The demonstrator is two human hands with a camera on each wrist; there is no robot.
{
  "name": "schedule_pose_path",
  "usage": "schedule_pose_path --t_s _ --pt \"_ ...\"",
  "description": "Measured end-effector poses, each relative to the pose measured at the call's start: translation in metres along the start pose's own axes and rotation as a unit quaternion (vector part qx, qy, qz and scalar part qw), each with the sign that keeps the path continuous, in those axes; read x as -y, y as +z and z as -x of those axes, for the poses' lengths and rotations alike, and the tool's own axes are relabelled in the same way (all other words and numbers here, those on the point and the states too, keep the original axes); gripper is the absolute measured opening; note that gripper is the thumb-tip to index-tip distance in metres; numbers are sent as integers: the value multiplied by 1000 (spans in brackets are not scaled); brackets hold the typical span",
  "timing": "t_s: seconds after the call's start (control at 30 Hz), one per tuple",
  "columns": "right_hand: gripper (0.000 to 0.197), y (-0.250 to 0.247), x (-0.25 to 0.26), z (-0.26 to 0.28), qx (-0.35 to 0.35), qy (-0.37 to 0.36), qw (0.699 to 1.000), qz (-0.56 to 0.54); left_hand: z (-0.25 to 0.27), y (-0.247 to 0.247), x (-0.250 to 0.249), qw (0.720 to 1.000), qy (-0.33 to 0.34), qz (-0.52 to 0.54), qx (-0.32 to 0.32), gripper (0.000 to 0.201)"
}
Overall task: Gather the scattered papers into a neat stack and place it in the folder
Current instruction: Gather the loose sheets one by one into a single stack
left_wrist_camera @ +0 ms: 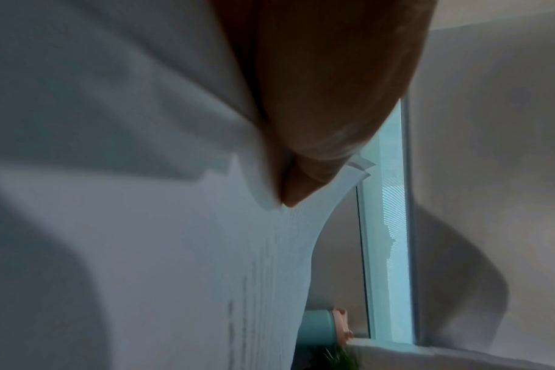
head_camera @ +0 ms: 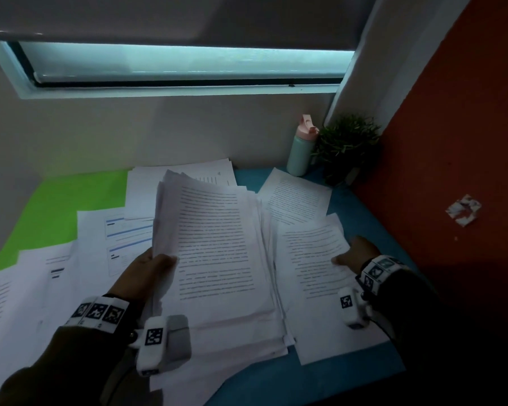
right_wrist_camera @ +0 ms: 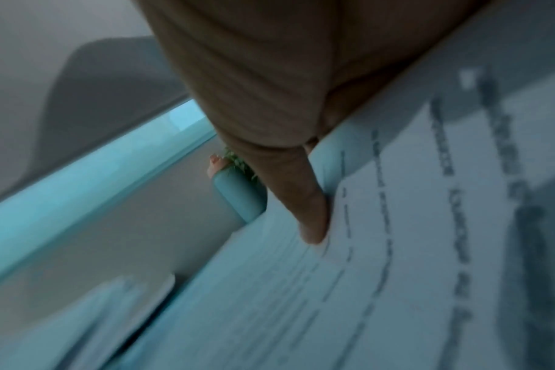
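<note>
papers [head_camera: 217, 244] (too many to count), two hands: left hand [head_camera: 147, 273] grips some, right hand [head_camera: 355, 253] one.

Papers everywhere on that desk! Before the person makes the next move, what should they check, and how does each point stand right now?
1. Left hand grips the lifted bundle of papers: ok.
2. Right hand has the loose sheet: cannot tell; a finger touches it.
3. Bundle edges squared up: not ok, sheets fan out.
4. All papers gathered: not ok, a far sheet and others still lie apart.
5. Green folder free to receive the stack: not ok, sheets overlap it.
6. Bottle clear of the papers: ok.
</note>
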State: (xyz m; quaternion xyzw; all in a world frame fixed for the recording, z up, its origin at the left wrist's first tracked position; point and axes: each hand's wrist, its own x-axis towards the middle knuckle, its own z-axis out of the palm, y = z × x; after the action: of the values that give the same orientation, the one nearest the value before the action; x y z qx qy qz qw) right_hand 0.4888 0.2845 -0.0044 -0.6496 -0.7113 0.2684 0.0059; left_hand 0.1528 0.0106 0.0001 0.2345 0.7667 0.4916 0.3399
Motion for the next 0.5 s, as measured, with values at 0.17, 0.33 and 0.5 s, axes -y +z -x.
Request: schedule_pose_path --t_s 0.17,0.33,0.5 --pt "29 -35 7 -14 -95 -91 970 -204 4 -13 10 1000 -21 -5 -5 38" --pt "38 -68 39 -36 -123 -78 925 -351 -1 -8 14 999 -15 -44 4 43" --pt "47 -33 74 -53 -30 20 960 -276 -3 -8 22 999 -15 -43 8 38"
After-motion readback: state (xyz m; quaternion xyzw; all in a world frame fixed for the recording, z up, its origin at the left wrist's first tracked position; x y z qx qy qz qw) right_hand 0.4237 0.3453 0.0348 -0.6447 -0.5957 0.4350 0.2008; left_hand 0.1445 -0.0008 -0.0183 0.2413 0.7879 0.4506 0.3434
